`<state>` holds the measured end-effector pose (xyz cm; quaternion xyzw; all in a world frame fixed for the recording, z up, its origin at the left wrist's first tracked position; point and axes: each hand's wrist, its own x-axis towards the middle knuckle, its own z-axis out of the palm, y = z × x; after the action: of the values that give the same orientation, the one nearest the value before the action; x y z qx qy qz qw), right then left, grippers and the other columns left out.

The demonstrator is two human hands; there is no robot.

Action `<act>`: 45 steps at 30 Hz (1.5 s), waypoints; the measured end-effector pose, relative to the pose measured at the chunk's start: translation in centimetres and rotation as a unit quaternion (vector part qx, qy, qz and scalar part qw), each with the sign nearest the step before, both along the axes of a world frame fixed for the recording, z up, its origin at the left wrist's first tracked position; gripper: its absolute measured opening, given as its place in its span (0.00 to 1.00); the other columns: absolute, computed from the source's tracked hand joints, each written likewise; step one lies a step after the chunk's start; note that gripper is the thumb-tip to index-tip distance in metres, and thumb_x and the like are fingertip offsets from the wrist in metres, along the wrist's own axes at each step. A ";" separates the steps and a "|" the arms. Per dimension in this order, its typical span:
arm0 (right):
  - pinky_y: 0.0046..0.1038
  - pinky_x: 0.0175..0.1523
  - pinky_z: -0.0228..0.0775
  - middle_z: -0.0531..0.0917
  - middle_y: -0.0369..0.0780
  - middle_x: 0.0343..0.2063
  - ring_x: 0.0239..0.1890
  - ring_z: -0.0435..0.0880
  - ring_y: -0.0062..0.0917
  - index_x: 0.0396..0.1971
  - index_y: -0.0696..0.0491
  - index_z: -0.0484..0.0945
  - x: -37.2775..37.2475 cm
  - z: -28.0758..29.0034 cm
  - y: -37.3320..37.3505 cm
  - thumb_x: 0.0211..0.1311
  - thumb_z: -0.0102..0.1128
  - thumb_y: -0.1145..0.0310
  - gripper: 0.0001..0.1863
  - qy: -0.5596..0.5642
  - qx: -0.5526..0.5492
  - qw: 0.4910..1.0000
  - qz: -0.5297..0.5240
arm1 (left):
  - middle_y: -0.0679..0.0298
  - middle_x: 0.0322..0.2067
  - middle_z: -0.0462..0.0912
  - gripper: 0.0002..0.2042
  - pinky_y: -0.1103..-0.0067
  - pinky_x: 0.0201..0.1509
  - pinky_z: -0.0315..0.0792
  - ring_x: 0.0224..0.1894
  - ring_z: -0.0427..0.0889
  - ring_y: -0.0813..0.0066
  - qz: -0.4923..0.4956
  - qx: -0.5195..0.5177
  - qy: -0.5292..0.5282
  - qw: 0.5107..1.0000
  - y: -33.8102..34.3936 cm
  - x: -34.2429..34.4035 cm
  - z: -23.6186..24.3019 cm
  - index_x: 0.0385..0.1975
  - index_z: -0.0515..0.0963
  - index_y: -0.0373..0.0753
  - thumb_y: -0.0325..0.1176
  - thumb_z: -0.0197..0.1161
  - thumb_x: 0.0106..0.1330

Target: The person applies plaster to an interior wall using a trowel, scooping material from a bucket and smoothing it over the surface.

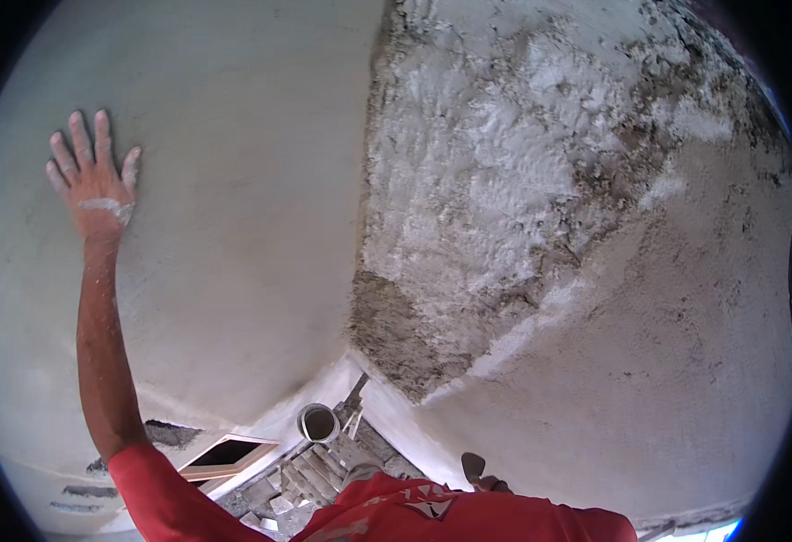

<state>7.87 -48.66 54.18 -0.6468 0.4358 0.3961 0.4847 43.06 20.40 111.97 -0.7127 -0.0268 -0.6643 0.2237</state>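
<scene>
My left hand (96, 185) lies flat on the smooth grey plastered wall (233, 135), fingers spread and streaked with pale plaster. That arm is stretched up along the wall from a red sleeve. Low in front of my body, my right hand (491, 485) is closed around a small trowel (473, 466), whose dark blade points up. The red shirt partly hides this hand, and the trowel's handle is mostly out of sight. To the right of the smooth wall, past the corner, is a rough wall patch (477, 163) with lumpy white and brown plaster.
Below, a round bucket (317, 423) stands near the corner, beside boards or blocks (310, 474) and broken white pieces on the floor. A wood-framed opening (229, 456) and several dark gaps (170, 434) mark the lower left wall. Evener grey-brown plaster (667, 361) covers the right wall.
</scene>
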 end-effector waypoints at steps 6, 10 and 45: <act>0.39 0.20 0.69 0.75 0.42 0.13 0.13 0.75 0.33 0.21 0.57 0.73 0.7 0.0 1.5 0.61 0.57 0.57 0.18 -0.017 0.005 0.999 -0.050 | 0.64 0.72 0.46 0.33 0.50 0.70 0.46 0.72 0.47 0.49 -0.022 0.025 -0.030 0.999 -0.1 -0.3 0.3 0.71 0.51 0.56 0.58 0.47 0.69; 0.39 0.19 0.69 0.75 0.41 0.13 0.13 0.75 0.32 0.21 0.57 0.73 0.4 0.0 1.9 0.61 0.57 0.57 0.18 -0.015 0.002 0.997 -0.078 | 0.63 0.72 0.47 0.32 0.51 0.69 0.47 0.71 0.49 0.49 0.262 -0.080 0.130 0.953 -3.5 -1.2 1.0 0.71 0.52 0.57 0.59 0.46 0.68; 0.26 0.15 0.64 0.76 0.36 0.16 0.13 0.74 0.21 0.35 0.55 0.68 17.3 15.7 20.6 0.63 0.59 0.66 0.11 -0.547 -0.130 0.819 0.120 | 0.65 0.73 0.37 0.33 0.50 0.71 0.45 0.74 0.37 0.51 -0.011 -0.040 0.041 0.998 1.9 -0.4 -0.5 0.71 0.47 0.58 0.60 0.42 0.69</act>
<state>25.21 -28.07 69.90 -0.8609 0.0659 -0.0279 0.5037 42.65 22.27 111.48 -0.7482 -0.0362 -0.6352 0.1882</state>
